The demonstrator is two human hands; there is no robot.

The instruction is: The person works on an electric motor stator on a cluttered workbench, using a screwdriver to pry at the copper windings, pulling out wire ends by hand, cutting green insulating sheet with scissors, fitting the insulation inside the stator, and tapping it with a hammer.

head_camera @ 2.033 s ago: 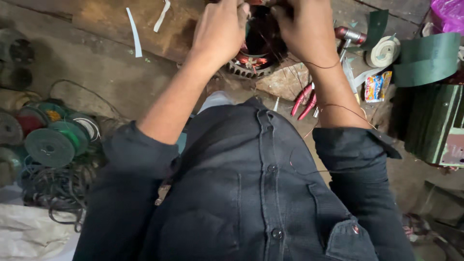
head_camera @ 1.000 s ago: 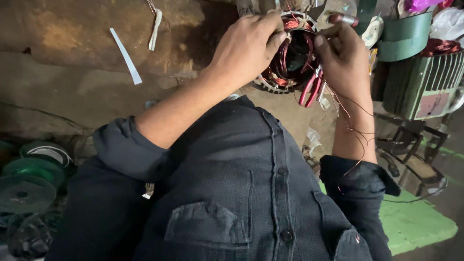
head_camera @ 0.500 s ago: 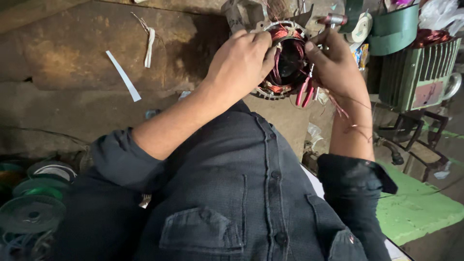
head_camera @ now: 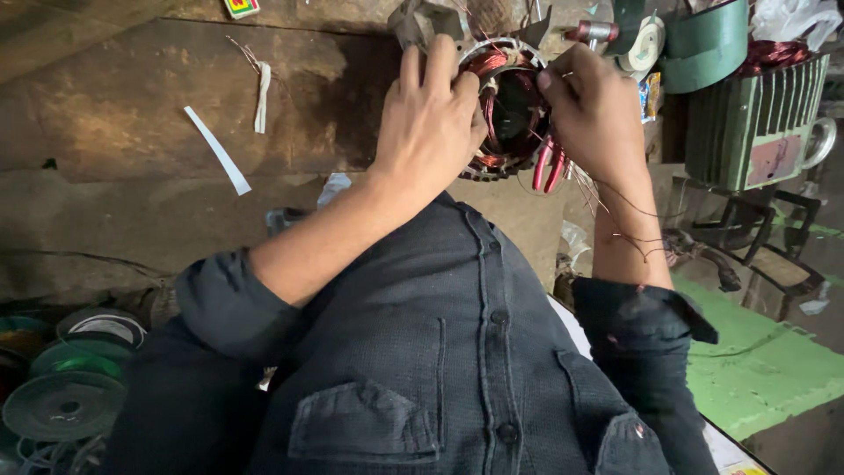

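Nearest the camera, a dark button-front shirt (head_camera: 457, 369) fills the lower view, with spools of green wire (head_camera: 66, 387) on the floor at the left and a green mat (head_camera: 765, 369) at the right. Beyond the rolled sleeves, the left hand (head_camera: 431, 123) and right hand (head_camera: 593, 110) are both closed on a round motor stator (head_camera: 510, 105) with copper-red windings, one hand on each side of it, held over the worn wooden tabletop (head_camera: 132, 132); red-handled pliers (head_camera: 547, 167) hang just below the stator. Farther off, a white strip (head_camera: 217, 149) lies on the tabletop and a green finned motor housing (head_camera: 756, 114) stands at the right.
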